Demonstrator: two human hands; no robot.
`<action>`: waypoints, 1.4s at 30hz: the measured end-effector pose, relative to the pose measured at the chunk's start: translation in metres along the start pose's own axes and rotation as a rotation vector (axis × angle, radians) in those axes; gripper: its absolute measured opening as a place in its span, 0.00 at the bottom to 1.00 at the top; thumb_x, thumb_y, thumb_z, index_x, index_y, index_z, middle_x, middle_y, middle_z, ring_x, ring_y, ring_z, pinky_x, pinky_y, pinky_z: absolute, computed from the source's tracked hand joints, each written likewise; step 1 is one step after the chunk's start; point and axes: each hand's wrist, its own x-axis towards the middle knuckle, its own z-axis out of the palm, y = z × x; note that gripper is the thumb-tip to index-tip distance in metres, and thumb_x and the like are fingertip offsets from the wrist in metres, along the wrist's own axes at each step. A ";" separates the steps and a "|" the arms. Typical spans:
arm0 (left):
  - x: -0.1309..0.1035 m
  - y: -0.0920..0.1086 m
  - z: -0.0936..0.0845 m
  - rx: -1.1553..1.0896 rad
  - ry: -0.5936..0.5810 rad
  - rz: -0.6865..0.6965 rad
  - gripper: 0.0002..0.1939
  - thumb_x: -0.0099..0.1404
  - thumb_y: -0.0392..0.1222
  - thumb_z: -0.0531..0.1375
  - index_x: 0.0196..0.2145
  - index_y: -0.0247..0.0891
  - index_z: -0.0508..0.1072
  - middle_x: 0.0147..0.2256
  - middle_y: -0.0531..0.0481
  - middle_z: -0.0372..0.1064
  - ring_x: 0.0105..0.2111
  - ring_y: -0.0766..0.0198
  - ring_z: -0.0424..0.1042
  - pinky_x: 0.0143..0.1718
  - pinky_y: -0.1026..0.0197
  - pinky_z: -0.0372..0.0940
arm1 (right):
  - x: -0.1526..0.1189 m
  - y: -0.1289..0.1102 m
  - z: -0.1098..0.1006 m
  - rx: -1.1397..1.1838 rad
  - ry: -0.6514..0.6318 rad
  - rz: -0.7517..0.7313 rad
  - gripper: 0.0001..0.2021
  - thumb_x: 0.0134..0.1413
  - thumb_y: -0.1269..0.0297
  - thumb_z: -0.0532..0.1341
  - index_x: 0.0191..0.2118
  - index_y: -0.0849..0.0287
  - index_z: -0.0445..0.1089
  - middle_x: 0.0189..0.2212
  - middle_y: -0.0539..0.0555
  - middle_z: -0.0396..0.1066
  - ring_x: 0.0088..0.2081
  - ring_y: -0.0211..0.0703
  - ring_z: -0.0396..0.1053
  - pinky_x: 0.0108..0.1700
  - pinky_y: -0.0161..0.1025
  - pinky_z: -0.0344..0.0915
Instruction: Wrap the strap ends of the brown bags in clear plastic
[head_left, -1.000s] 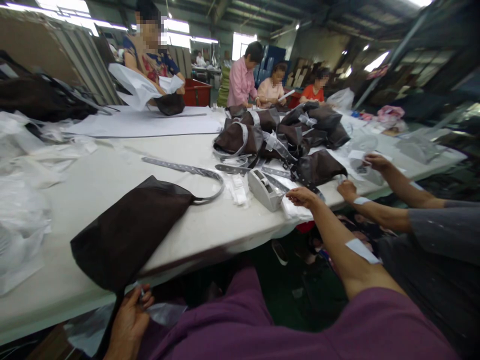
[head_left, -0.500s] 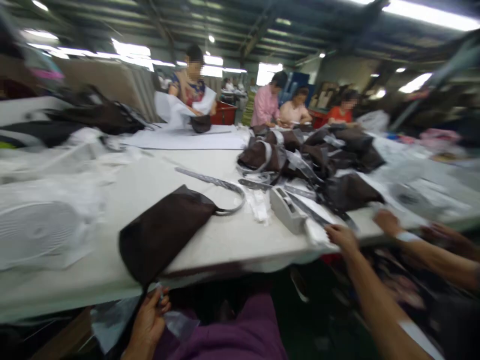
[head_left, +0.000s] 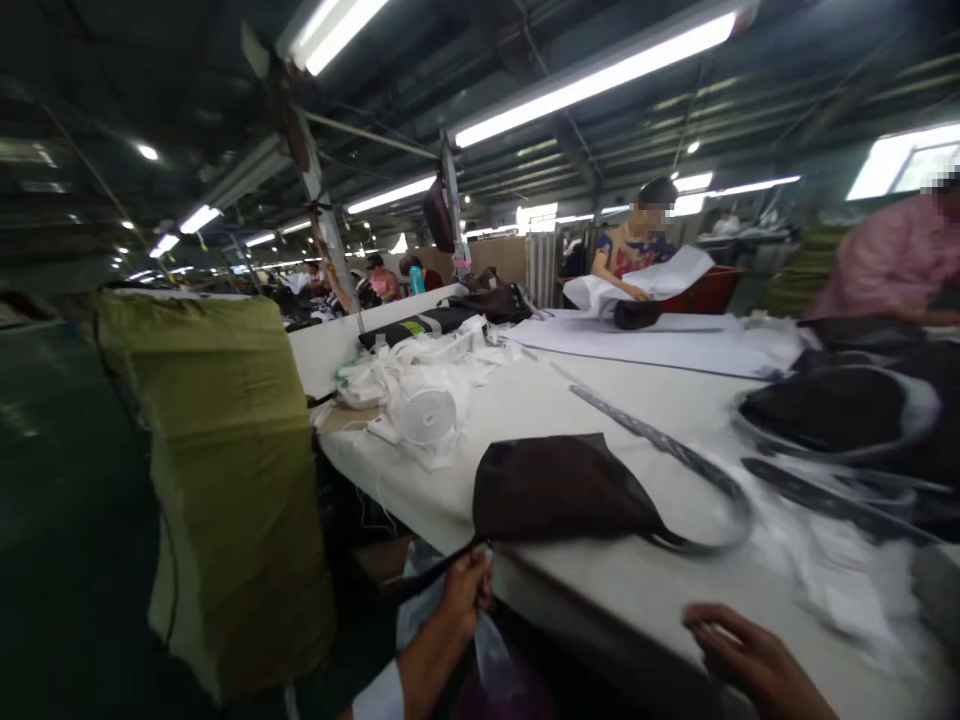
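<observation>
A dark brown shoulder bag [head_left: 555, 490] lies at the near edge of the white-topped table. Its strap [head_left: 705, 465], partly wrapped in clear plastic, loops over the tabletop on the right. The strap's other end hangs off the edge, passing my left hand [head_left: 469, 585]. That hand is closed on a clear plastic sleeve [head_left: 495, 650] hanging below it. Over the table edge to the right, my right hand [head_left: 746, 650] has its thumb and fingers pinched together; anything between them is too blurred to make out.
A small white fan [head_left: 427, 412] stands among crumpled white plastic bags [head_left: 382, 375] at the table's left end. An olive woven sack [head_left: 232, 480] stands left. Dark bags [head_left: 840, 400] pile up at right. Across the table a person [head_left: 637, 240] handles white sheets [head_left: 645, 280].
My view has swung left. My right hand has left the tape dispenser's side and come nearer the bag. The left hand still grips the plastic by the strap.
</observation>
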 end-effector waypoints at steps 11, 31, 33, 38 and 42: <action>0.016 -0.028 -0.022 0.031 0.162 0.130 0.18 0.46 0.47 0.67 0.29 0.36 0.65 0.18 0.59 0.61 0.15 0.75 0.57 0.16 0.70 0.47 | 0.029 -0.047 0.196 0.139 -0.555 -0.011 0.10 0.35 0.63 0.58 0.28 0.61 0.69 0.18 0.46 0.61 0.19 0.32 0.56 0.23 0.31 0.55; 0.018 -0.023 -0.041 -0.034 -0.013 0.137 0.15 0.46 0.45 0.67 0.28 0.35 0.67 0.16 0.57 0.61 0.14 0.73 0.59 0.17 0.68 0.48 | 0.041 -0.047 0.254 -0.346 -0.522 -0.360 0.10 0.44 0.69 0.56 0.32 0.59 0.74 0.23 0.49 0.70 0.26 0.36 0.64 0.31 0.31 0.58; 0.019 -0.025 -0.042 -0.068 -0.031 0.118 0.15 0.46 0.44 0.66 0.28 0.35 0.66 0.17 0.57 0.61 0.15 0.73 0.59 0.17 0.68 0.48 | 0.041 -0.050 0.253 -0.410 -0.516 -0.385 0.10 0.45 0.70 0.56 0.32 0.58 0.74 0.24 0.49 0.71 0.28 0.37 0.65 0.33 0.31 0.58; 0.019 -0.028 -0.041 -0.177 -0.069 0.062 0.15 0.45 0.41 0.66 0.27 0.36 0.64 0.18 0.58 0.60 0.15 0.73 0.59 0.17 0.67 0.47 | 0.043 -0.056 0.256 -0.563 -0.516 -0.395 0.10 0.45 0.72 0.56 0.31 0.57 0.74 0.26 0.50 0.73 0.29 0.38 0.66 0.33 0.31 0.58; 0.018 -0.029 -0.038 -0.225 -0.075 0.019 0.15 0.45 0.41 0.66 0.28 0.36 0.64 0.19 0.57 0.61 0.16 0.72 0.60 0.17 0.67 0.48 | 0.044 -0.058 0.257 -0.674 -0.526 -0.423 0.11 0.45 0.73 0.56 0.32 0.56 0.74 0.28 0.51 0.74 0.32 0.40 0.68 0.35 0.32 0.58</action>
